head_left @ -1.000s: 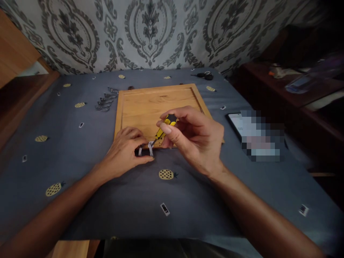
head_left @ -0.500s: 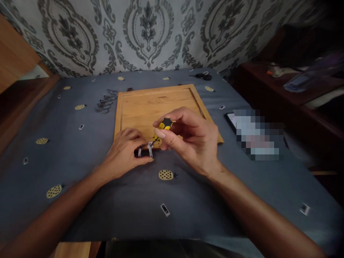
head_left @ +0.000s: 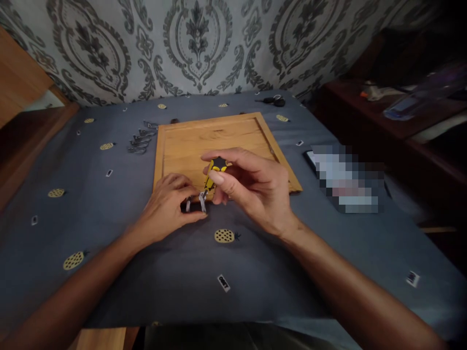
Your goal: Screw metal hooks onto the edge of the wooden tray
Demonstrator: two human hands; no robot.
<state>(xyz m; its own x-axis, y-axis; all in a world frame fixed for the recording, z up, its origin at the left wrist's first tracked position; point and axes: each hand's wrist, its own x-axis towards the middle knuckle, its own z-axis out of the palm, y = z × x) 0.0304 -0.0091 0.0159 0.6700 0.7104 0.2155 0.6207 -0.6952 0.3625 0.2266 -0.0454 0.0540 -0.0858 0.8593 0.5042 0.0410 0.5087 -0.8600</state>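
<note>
My right hand (head_left: pixel 251 189) pinches a small yellow-and-black screwdriver (head_left: pixel 211 176), whose tip points down-left at a small metal bracket (head_left: pixel 202 200). My left hand (head_left: pixel 168 209) is closed on that bracket and presses it against the near edge of a wooden board (head_left: pixel 215 141). The bracket is partly hidden by my fingers. Both hands meet at the board's front-left corner.
Several metal hooks (head_left: pixel 140 140) lie on the grey pineapple-print cloth (head_left: pixel 109 233) left of the board. A phone (head_left: pixel 339 177) lies to the right, keys (head_left: pixel 273 101) at the back. A dark wooden shelf (head_left: pixel 397 126) stands at the right.
My right hand has drifted slightly left and rotated the screwdriver handle between its fingers. My left hand stays on the bracket.
</note>
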